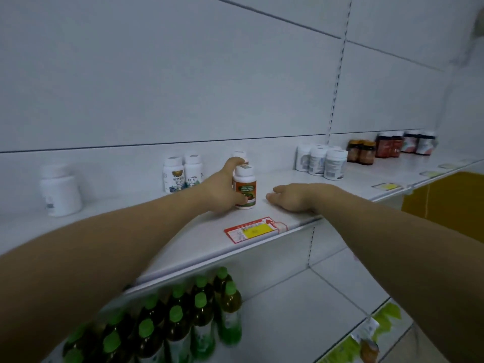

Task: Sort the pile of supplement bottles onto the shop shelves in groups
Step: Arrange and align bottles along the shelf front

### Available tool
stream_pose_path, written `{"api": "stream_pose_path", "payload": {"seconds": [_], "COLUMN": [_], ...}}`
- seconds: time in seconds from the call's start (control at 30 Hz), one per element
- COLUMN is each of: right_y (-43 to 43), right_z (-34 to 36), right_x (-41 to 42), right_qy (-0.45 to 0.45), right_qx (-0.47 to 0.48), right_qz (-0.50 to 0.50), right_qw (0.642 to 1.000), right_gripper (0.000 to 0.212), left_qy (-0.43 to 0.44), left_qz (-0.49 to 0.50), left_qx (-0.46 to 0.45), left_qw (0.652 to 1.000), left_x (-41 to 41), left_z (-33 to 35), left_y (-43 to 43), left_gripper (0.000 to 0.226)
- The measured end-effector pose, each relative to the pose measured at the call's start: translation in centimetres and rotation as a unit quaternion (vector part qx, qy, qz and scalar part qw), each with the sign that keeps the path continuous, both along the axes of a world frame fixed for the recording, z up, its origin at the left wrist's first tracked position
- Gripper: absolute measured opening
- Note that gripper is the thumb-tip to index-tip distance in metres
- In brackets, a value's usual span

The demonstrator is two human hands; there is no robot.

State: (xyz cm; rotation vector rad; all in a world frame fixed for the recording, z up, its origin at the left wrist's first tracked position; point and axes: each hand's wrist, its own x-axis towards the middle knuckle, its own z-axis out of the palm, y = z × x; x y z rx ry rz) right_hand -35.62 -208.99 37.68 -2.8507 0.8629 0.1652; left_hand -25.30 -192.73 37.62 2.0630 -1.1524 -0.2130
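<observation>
The left grip point(222, 187) holds a bottle point(245, 188) upright on the shelf point(199, 242). The right grip point(296, 197), at its 3 o'clock, rests loose and flat.

Little can be read here. The orange-labelled bottle point(245, 188), mid-shelf, carries lines of pale print on a dark band, too blurred to make out. The two white bottles point(183, 174) to its left bear Chinese characters, also too blurred to read. The red price tag point(255, 229) on the near edge of the shelf point(301, 176) shows a red arrow and a yellow panel, but its print is illegible. The white jar point(60, 191) at far left shows a barcode.
</observation>
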Motion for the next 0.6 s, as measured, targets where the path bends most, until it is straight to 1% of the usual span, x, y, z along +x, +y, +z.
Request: {"api": "stream_pose_path", "payload": {"seconds": [0.1, 0.2, 0.3, 0.37, 0.5, 0.6], "right_y": [-3.6, -6.6, -9.6, -11.5, -13.1, -13.5], "right_z": [-0.4, -0.8, -0.8, -0.8, -1.5, -2.0], "right_x": [2.2, 4.1, 5.1, 5.6, 6.6, 7.0], "right_qy": [0.037, 0.046, 0.050, 0.048, 0.037, 0.031], "right_qx": [-0.015, -0.027, -0.022, -0.016, -0.020, -0.015], "right_qz": [0.041, 0.091, 0.131, 0.149, 0.178, 0.190], "right_qw": [0.998, 0.994, 0.990, 0.988, 0.983, 0.981], "right_gripper": [0.079, 0.089, 0.089, 0.090, 0.094, 0.094], "left_qy": [-0.048, -0.096, -0.137, -0.178, -0.271, -0.292], "left_qz": [0.044, 0.100, 0.143, 0.162, 0.204, 0.228], "left_qx": [0.013, 0.008, 0.025, 0.050, 0.118, 0.146], "left_qw": [0.998, 0.990, 0.980, 0.969, 0.933, 0.917], "left_x": [0.5, 0.6, 0.5, 0.7, 2.7, 4.4], "left_z": [-0.3, -0.5, -0.6, -0.3, 0.2, 0.4], "left_y": [-2.3, -4.3, -6.2, -7.5, -9.9, -11.9], "left_gripper": [0.085, 0.087, 0.079, 0.076, 0.079, 0.080]}}
